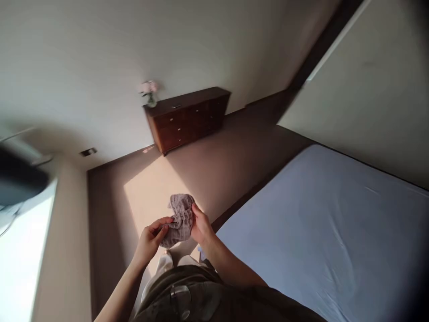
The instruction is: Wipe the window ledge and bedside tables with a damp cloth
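A crumpled mauve-grey cloth [182, 219] with a puckered, ribbed texture is held up in front of my waist, above the floor. My left hand [152, 239] pinches its left edge between thumb and fingers. On the other side, my right hand [201, 227] grips the cloth with the thumb on its near face; the fingers behind it are mostly hidden. Whether the cloth is a garment or a cover of some kind, I cannot tell.
To the right lies a bed with a pale blue fitted sheet [301, 223], wrinkled in places. A dark wooden dresser [187, 120] stands against the far wall, bearing a vase of pink flowers [151, 99]. Sunlight falls on the brown floor [156, 179]. A bright window [23, 255] is at left.
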Demonstrator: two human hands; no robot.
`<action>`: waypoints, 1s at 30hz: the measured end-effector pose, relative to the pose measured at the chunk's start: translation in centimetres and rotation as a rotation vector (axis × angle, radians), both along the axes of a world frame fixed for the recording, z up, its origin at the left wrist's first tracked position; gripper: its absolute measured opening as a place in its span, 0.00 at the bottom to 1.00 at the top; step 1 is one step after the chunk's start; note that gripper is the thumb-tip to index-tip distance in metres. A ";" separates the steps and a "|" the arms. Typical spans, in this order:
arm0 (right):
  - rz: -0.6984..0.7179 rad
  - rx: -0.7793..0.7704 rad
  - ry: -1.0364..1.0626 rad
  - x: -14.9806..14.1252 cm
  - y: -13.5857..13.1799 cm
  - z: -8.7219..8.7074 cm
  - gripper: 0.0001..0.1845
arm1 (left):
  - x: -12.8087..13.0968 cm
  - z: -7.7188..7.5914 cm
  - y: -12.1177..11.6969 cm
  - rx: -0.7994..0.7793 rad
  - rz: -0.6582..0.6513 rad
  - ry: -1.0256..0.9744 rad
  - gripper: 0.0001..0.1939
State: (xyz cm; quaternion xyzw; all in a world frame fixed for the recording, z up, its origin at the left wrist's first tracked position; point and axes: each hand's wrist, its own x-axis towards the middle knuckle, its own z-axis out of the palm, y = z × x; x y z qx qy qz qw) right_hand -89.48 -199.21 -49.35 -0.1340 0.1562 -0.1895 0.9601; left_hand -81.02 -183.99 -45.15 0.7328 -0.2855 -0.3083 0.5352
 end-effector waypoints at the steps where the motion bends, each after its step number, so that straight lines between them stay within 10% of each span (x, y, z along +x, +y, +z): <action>1: -0.061 0.022 0.005 1.2 -2.3 0.1 0.11 | 2.7 0.6 -3.4 0.015 -0.068 0.016 0.30; 8: -0.609 0.078 0.047 7.0 -21.4 -0.6 0.07 | 13.2 2.5 -28.4 0.023 -0.620 0.042 0.24; 18: -0.714 0.081 0.042 16.2 -54.5 2.0 0.04 | 23.8 4.4 -62.1 0.061 -0.696 -0.057 0.21; 25: -0.867 0.139 0.114 15.6 -78.4 -0.7 0.08 | 24.3 2.4 -90.5 0.045 -0.904 -0.042 0.18; 30: -1.095 0.314 0.165 9.5 -94.6 -1.2 0.11 | 18.5 2.2 -113.2 0.101 -1.251 -0.036 0.16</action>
